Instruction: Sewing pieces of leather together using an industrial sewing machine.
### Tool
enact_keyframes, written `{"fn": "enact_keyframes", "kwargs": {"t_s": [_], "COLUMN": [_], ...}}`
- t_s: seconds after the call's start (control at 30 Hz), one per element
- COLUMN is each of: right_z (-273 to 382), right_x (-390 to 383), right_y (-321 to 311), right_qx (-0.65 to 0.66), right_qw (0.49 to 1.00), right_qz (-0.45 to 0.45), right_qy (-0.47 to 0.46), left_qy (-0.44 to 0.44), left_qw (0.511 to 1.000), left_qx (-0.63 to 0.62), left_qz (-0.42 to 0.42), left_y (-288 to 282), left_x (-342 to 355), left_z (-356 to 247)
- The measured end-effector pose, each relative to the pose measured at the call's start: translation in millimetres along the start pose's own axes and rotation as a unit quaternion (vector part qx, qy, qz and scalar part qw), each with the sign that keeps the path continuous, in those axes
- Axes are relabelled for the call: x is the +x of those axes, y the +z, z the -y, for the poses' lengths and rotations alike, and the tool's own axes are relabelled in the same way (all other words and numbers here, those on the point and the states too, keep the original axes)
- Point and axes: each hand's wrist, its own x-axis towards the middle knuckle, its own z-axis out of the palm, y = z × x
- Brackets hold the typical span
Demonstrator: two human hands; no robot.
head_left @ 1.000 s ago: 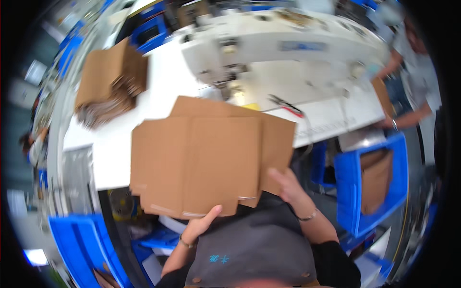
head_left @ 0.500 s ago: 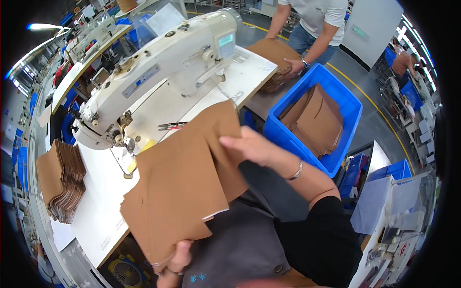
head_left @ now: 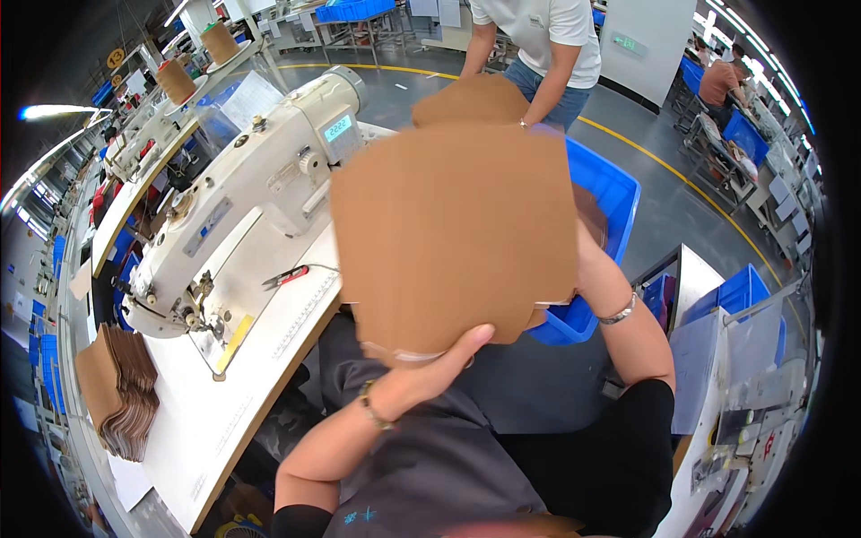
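Observation:
My left hand (head_left: 448, 363) grips the lower edge of a stack of large brown panels (head_left: 453, 229), which is held up in the middle of the view. My right hand (head_left: 587, 264) is at the stack's right side, its fingers hidden behind the panels. Behind the panels is a blue bin (head_left: 617, 184) with brown pieces inside, partly covered by them. To the left stands a white sewing machine (head_left: 229, 179), with thread snips (head_left: 285, 278) on its bed.
Another pile of brown panels (head_left: 117, 386) lies on the white table (head_left: 206, 421). Beyond the bin, a co-worker (head_left: 547, 49) in a white shirt bends over more brown pieces (head_left: 466, 94). More blue bins (head_left: 726, 296) stand at the right.
The held panels have risen and shifted right, toward the blue bin, now covering much of it. My left hand has moved up with them. The view has turned toward the right.

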Motion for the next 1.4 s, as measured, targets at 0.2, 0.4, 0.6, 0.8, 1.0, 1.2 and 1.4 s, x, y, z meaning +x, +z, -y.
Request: {"fn": "enact_keyframes", "kwargs": {"t_s": [0.2, 0.4, 0.6, 0.8, 1.0, 1.2, 1.4], "right_z": [25, 55, 176, 280, 308, 352, 360], "right_x": [-3, 6, 37, 125, 210, 235, 243], "right_y": [-19, -23, -43, -30, 28, 53, 22], "right_qx": [0.14, -0.17, -0.325, -0.713, -0.732, -0.602, -0.505], "right_qw": [0.986, 0.977, 0.933, 0.671, 0.592, 0.593, 0.723], "right_qz": [-0.085, -0.117, -0.106, -0.153, -0.21, -0.356, -0.301], "right_qy": [-0.038, -0.052, -0.108, -0.135, -0.263, -0.4, -0.363], "left_qy": [-0.077, 0.015, 0.146, 0.133, 0.023, -0.068, -0.056], "left_qw": [0.993, 0.991, 0.98, 0.955, 0.866, 0.813, 0.807], "left_qx": [-0.09, 0.078, 0.084, 0.252, 0.494, 0.577, 0.587], "left_qz": [0.022, 0.104, 0.103, 0.077, -0.077, -0.025, -0.032], "left_y": [57, 68, 66, -6, -81, -87, -87], "left_x": [35, 53, 35, 43, 74, 81, 81], "left_z": [46, 38, 45, 88, 117, 134, 137]}}
